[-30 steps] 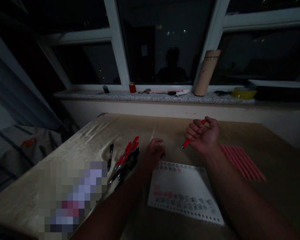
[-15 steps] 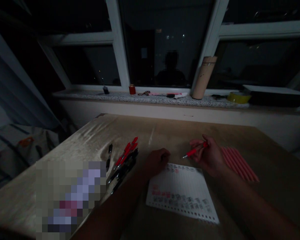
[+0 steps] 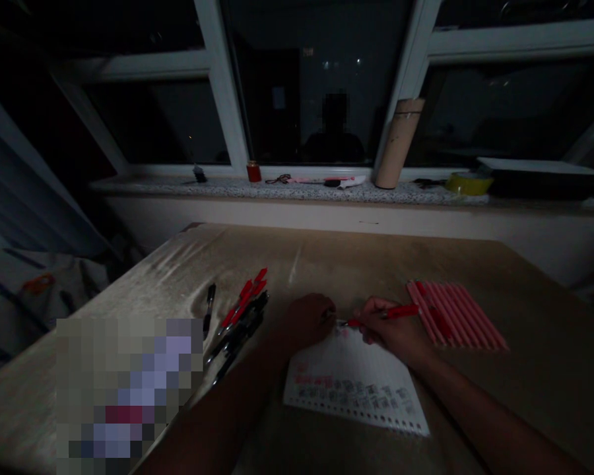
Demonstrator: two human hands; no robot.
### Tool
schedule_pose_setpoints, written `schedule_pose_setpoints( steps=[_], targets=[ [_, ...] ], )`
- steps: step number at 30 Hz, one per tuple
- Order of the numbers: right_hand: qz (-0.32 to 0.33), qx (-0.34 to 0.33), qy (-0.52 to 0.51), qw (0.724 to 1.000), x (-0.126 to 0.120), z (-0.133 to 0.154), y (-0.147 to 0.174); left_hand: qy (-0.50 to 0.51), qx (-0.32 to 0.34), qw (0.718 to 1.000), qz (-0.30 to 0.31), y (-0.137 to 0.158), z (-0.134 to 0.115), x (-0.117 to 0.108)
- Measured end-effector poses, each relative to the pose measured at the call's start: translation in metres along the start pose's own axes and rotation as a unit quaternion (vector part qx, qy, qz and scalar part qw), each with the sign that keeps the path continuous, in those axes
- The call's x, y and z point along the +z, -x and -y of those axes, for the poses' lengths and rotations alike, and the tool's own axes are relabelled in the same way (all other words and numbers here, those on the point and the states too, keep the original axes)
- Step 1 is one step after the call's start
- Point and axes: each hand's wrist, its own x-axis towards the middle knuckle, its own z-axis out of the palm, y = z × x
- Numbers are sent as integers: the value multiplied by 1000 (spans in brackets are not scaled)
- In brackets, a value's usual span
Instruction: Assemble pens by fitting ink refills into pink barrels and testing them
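Observation:
My right hand (image 3: pixel 389 330) grips a red pen (image 3: pixel 403 311), its tip pointing left at the top edge of a lined sheet (image 3: pixel 346 369). The sheet has a perforated edge toward me and bears red and black scribbles. My left hand (image 3: pixel 311 318) lies at the sheet's upper left corner with curled fingers close to the pen tip; whatever they may hold is hidden. Left of it lie several red pens (image 3: pixel 243 300) and several black pens (image 3: pixel 240 333), with one black pen (image 3: pixel 209 307) apart. Pink pencil-like sticks (image 3: pixel 468 313) form a row beyond my right hand.
A pixelated patch (image 3: pixel 143 389) covers the table's left front. On the windowsill (image 3: pixel 228 188) stand a small red jar (image 3: pixel 253 172), a cardboard tube (image 3: pixel 399 145), a yellow tape roll (image 3: pixel 469 183) and a dark box (image 3: pixel 544 179).
My right hand has come down and left, bringing the red pen's tip to the sheet's top edge. More of the pink row now shows. My left hand has barely moved.

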Motion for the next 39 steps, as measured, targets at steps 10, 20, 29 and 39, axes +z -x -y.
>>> schedule_pose_setpoints(
  steps=[10,20,29,39],
  targets=[
    [-112,-117,142,977,4,-14,-4,-28,17,999,13,0,-1,0],
    [-98,-145,182,968,2,-16,-5,-37,11,999,16,0,-3,-1],
    [-91,-141,177,970,3,-14,-5,-20,0,1000,13,-1,-1,2],
    [-82,-142,184,969,1,-17,-5,-40,7,999,23,0,-2,-1]
  ],
)
